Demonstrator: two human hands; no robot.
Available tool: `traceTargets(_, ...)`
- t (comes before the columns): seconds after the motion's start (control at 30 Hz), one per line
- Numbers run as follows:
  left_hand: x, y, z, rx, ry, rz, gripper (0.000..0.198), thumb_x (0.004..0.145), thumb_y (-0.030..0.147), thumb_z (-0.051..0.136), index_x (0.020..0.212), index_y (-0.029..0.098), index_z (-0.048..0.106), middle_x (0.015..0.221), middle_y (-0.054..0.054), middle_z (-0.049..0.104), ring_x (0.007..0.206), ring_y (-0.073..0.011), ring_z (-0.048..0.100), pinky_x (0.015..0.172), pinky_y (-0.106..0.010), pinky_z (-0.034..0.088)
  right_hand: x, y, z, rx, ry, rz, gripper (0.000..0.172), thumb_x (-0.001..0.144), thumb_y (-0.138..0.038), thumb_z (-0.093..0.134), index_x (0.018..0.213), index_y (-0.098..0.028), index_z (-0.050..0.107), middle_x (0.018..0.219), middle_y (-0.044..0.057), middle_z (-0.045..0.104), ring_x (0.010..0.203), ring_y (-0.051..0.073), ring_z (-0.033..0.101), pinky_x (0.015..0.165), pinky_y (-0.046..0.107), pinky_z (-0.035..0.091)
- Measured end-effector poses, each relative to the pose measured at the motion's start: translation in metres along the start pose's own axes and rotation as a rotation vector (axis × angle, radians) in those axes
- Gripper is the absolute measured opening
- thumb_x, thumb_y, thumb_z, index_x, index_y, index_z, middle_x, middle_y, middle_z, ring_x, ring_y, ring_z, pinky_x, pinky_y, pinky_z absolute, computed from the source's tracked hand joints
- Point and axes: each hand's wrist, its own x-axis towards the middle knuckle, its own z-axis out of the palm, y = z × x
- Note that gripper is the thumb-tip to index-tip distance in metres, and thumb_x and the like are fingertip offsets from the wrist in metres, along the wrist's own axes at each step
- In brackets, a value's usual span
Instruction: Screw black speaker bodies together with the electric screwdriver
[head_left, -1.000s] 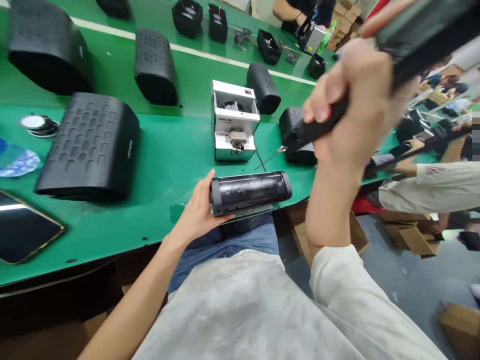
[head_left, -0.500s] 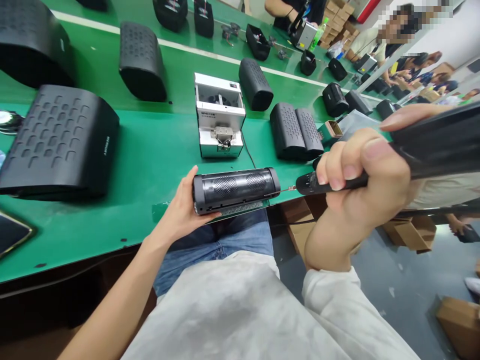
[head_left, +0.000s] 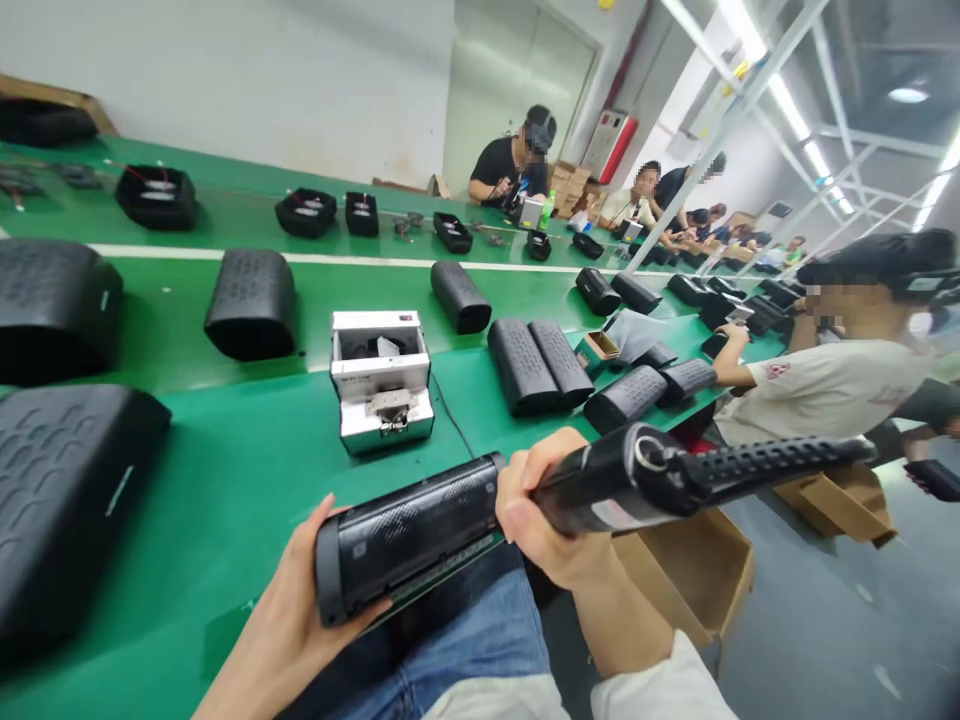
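Note:
A long black speaker body with a perforated face lies tilted at the table's front edge. Around its left end my left hand is wrapped, thumb on top and fingers below. My right hand is closed round a black power screwdriver at the speaker's right end. The screwdriver's tip is hidden behind that hand. Just beyond the speaker stands a white and black metal device with a dark cable on its right side.
Black speaker shells stand on the green table, one large shell near left. More shells are at the right. Cardboard boxes are on the floor. A person in a light shirt sits at the right.
The head view has tilted up, showing more of the room. My right hand and the screwdriver have come in to the speaker's right end. My left hand still holds the speaker.

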Motion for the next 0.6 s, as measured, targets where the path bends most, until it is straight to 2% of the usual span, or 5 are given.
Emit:
traceTargets(0.1, -0.002, 0.000, 0.002, -0.016, 0.004, -0.027, 0.106, 0.093, 0.061, 0.076, 0.179, 0.032, 0.021, 0.154, -0.015, 0.063, 0.136, -0.0447, 0.071, 0.119, -0.069, 0.057, 0.001, 0.001, 0.001, 0.000, -0.006, -0.027, 0.036, 0.094, -0.033, 0.089, 0.103, -0.027, 0.055, 0.068, -0.007, 0.053, 0.050, 0.012, 0.049, 0.044, 0.025, 0.042)
traceTargets(0.27, 0.000, -0.013, 0.008, -0.042, 0.019, -0.010, 0.112, 0.088, 0.068, 0.077, 0.178, 0.044, 0.016, 0.155, -0.010, 0.062, 0.133, -0.0472, 0.071, 0.116, -0.079, 0.056, 0.003, -0.002, 0.003, -0.006, -0.009, -0.079, 0.026, 0.099, -0.031, 0.083, 0.106, -0.026, 0.058, 0.067, -0.008, 0.049, 0.048, 0.010, 0.048, 0.044, 0.023, 0.040)
traceTargets(0.4, 0.005, -0.019, 0.009, -0.017, 0.026, 0.048, 0.111, 0.090, 0.061, 0.080, 0.179, 0.032, 0.020, 0.151, -0.015, 0.064, 0.132, -0.0448, 0.073, 0.114, -0.069, 0.061, 0.002, -0.003, 0.001, -0.030, 0.013, -0.087, 0.020, 0.103, -0.028, 0.077, 0.107, -0.026, 0.058, 0.067, -0.008, 0.052, 0.047, 0.010, 0.048, 0.046, 0.023, 0.044)
traceTargets(0.5, 0.004, -0.008, 0.004, -0.016, -0.017, 0.076, 0.117, 0.089, 0.054, 0.085, 0.179, 0.030, 0.015, 0.152, -0.016, 0.062, 0.136, -0.0417, 0.071, 0.117, -0.065, 0.060, 0.005, -0.011, 0.000, -0.001, -0.015, -0.022, 0.020, 0.101, -0.026, 0.080, 0.106, -0.025, 0.060, 0.065, -0.009, 0.053, 0.046, 0.010, 0.049, 0.046, 0.023, 0.046)
traceTargets(0.6, 0.003, 0.003, -0.003, -0.054, -0.079, 0.076, 0.126, 0.088, 0.046, 0.090, 0.180, 0.030, 0.007, 0.161, -0.019, 0.055, 0.147, -0.0418, 0.063, 0.124, -0.063, 0.054, 0.024, -0.030, 0.000, 0.034, -0.080, 0.023, 0.026, 0.094, -0.022, 0.086, 0.107, -0.025, 0.064, 0.064, -0.009, 0.057, 0.045, 0.011, 0.053, 0.044, 0.024, 0.049)
